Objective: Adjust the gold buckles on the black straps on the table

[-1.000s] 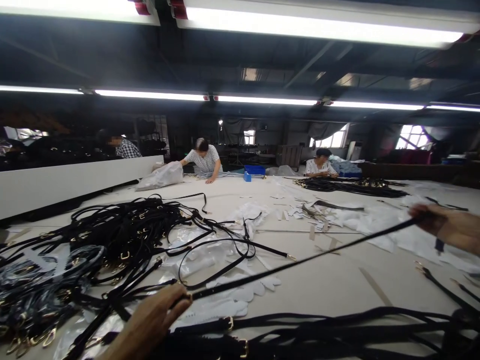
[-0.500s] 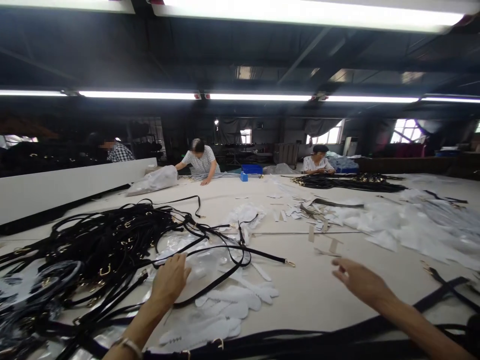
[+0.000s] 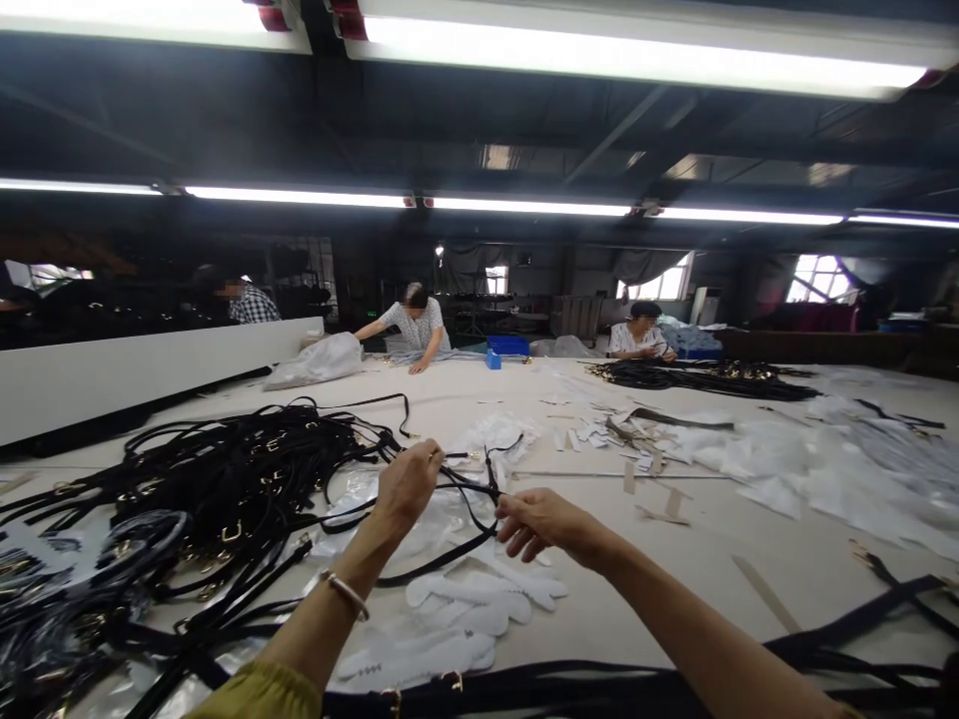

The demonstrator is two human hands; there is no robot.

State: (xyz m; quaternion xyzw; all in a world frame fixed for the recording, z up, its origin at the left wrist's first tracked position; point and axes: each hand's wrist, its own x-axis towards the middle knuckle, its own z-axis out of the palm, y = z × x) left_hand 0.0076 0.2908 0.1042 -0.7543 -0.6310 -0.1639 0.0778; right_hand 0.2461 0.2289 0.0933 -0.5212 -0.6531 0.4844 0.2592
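My left hand (image 3: 409, 487) is closed around a black strap (image 3: 454, 473) above the middle of the table, at the right edge of a tangled pile of black straps (image 3: 247, 469) with gold-coloured buckles. My right hand (image 3: 550, 521) has come in from the right; its thumb and forefinger pinch the strap close to the left hand, while the other fingers hang loosely curled. The strap's end is hidden by the right fingers. Beneath the hands lie clear plastic wrapping (image 3: 442, 524) and several white shaped strips (image 3: 479, 594).
More black straps (image 3: 584, 684) run along the near edge. White plastic sheets (image 3: 756, 454) and paper scraps (image 3: 599, 431) cover the right side. Across the table, two co-workers (image 3: 416, 325) lean over it; a strap bundle (image 3: 696, 379) and blue box (image 3: 492, 359) lie there.
My right hand has moved left across the table to the strap beside my left hand. My left hand has risen to the right and closed on the strap.
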